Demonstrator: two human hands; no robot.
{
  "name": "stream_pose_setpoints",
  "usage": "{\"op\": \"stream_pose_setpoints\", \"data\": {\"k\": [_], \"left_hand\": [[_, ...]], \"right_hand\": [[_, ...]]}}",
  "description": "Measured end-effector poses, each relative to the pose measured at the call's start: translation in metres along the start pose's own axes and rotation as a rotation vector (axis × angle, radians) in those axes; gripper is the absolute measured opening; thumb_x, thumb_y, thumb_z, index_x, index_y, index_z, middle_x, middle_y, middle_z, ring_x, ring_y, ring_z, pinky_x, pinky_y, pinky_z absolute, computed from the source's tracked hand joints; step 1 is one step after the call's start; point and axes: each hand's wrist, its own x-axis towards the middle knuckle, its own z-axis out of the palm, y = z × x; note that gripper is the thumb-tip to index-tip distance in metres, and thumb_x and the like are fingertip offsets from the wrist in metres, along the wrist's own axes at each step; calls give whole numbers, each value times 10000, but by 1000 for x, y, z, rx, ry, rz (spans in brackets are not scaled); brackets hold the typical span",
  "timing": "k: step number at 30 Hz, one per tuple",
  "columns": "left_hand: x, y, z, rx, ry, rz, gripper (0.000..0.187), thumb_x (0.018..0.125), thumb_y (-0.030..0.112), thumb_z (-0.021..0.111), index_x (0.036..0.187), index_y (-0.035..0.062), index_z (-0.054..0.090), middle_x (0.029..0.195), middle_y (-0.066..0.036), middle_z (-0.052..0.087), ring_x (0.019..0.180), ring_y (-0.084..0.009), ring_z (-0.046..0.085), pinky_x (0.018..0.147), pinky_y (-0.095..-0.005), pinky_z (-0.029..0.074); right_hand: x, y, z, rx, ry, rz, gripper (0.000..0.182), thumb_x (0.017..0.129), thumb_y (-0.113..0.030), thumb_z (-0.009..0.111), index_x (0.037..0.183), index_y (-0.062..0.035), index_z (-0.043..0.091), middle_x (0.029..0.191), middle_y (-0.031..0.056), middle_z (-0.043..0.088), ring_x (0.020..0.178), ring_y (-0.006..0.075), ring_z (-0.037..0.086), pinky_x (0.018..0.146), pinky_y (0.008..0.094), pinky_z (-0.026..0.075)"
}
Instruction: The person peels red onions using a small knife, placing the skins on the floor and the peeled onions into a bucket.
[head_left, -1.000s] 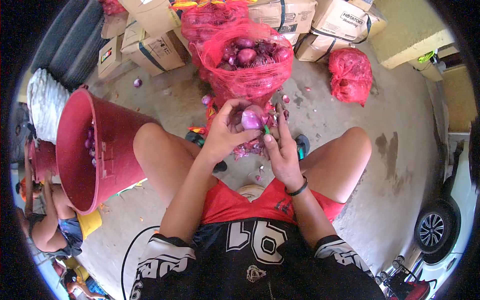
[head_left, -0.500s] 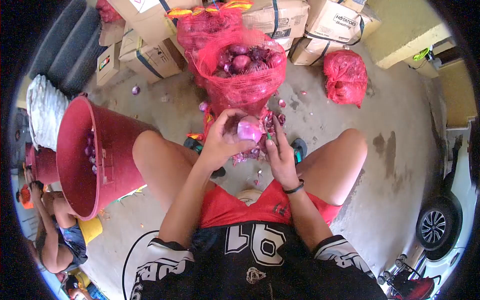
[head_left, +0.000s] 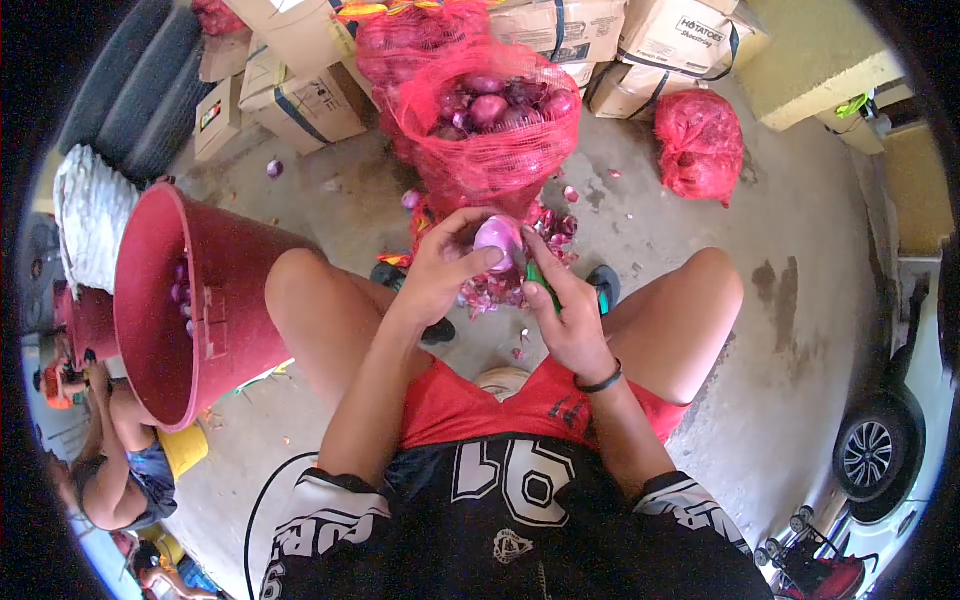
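A purple onion (head_left: pixel 495 236), its outer skin partly off and its surface smooth, is in the fingers of my left hand (head_left: pixel 432 270). My right hand (head_left: pixel 577 318) is closed around the green handle of a small knife (head_left: pixel 541 284). The knife's blade is hard to make out against the peelings. My right fingertips are close beside the onion's right side. Below both hands, onion peelings (head_left: pixel 492 293) are scattered over the floor between my feet. Just beyond stands an open red mesh sack (head_left: pixel 490 165) full of onions (head_left: pixel 488 110).
At my left a large red tub (head_left: pixel 245 265) leans on its side with some onions inside. Another person (head_left: pixel 125 465) sits beyond it. Cardboard boxes (head_left: pixel 310 100) and a tied red sack (head_left: pixel 698 145) stand ahead. A car wheel (head_left: pixel 868 452) is at the right.
My right hand has shifted slightly down and right, and more of the knife's green handle shows. The onion has turned in my left hand, with a smoother side facing up.
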Motion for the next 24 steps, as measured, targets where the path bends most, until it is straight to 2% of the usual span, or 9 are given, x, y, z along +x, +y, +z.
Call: {"op": "stream_pose_setpoints", "data": {"k": [4,11,15,18,20,22,24], "left_hand": [[1,0,0,-25,-31,2,481,804,59,744,1241,-1,552,1163,-74,623,1092,-172,581,963,-335,466],[-1,4,4,-58,-82,-3,511,794,26,730,1268,3,541,1209,-81,609,1116,-184,578,984,-341,460],[-2,4,5,-84,-98,31,539,784,3,724,1285,13,528,1237,-83,597,1133,-185,571,988,-342,458],[-1,6,0,8,-53,30,549,783,0,724,1292,15,519,1238,-87,598,1141,-190,569,997,-347,455],[-1,5,-2,23,-56,31,544,786,-4,722,1290,14,517,1231,-85,598,1139,-190,570,997,-344,457],[-1,4,-2,12,-58,21,543,784,-14,722,1287,13,517,1221,-81,599,1137,-187,569,996,-340,459],[-1,4,1,-22,-56,1,547,777,-29,724,1282,12,519,1209,-75,601,1133,-181,568,994,-335,462]], "right_hand": [[-1,4,-3,4,-5,55,422,942,-99,564,1344,16,510,1233,251,590,1088,315,633,936,345,468],[-9,20,9,368,111,290,413,999,-143,505,1383,5,479,1171,122,659,943,176,619,865,330,487],[-13,17,4,636,70,404,434,1000,-125,490,1419,-19,445,1231,110,634,1051,166,593,935,312,459],[-11,-1,-6,560,-55,469,453,986,-96,499,1429,-26,431,1267,126,618,1127,192,585,979,308,436],[-9,-3,-6,375,-93,362,457,977,-83,507,1424,-21,434,1271,134,616,1137,202,588,982,312,435],[-4,2,0,180,-68,135,453,968,-76,517,1411,-12,448,1264,140,621,1117,200,597,966,319,446],[-3,5,-1,147,-11,97,432,974,-89,519,1395,-4,467,1286,150,607,1143,188,578,977,319,437]]}}
